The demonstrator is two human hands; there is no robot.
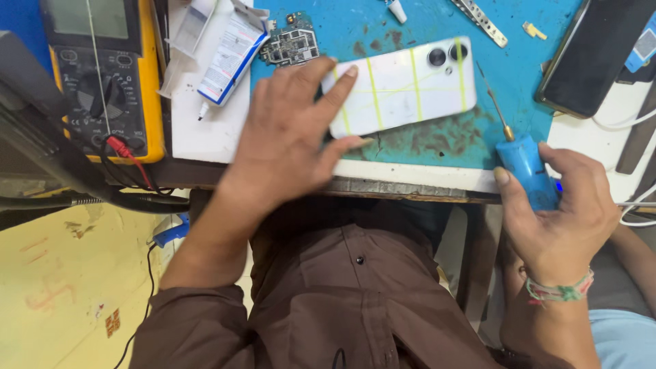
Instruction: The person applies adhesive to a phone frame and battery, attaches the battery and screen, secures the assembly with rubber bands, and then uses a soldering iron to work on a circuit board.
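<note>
— Two hands at the counter (410, 174); what is each one doing?

— Left hand (287, 137) lies spread, fingers flat on the near end of a white smartphone (403, 85). Thumb rests along its lower edge. Nothing is pinched; it presses down.

— And the phone itself?

— It lies back side up on the blue work mat (519, 89), camera lenses toward the right, with thin yellow bands (374, 92) stretched across its back.

— The right hand?

— Right hand (557, 212) is curled closed around a blue-handled screwdriver (523, 160) at the counter's front edge. The thin shaft points up onto the mat, just beside the phone's right end, apart from it.

— What else is around?

— A yellow multimeter (102, 75) with a red probe plug sits far left, a glue tube (232, 51) lies on a white board, and a small circuit board (290, 44) is just above the left fingers. A dark phone (594, 55) rests at the upper right, and metal tweezers (478, 20) lie along the top.
</note>
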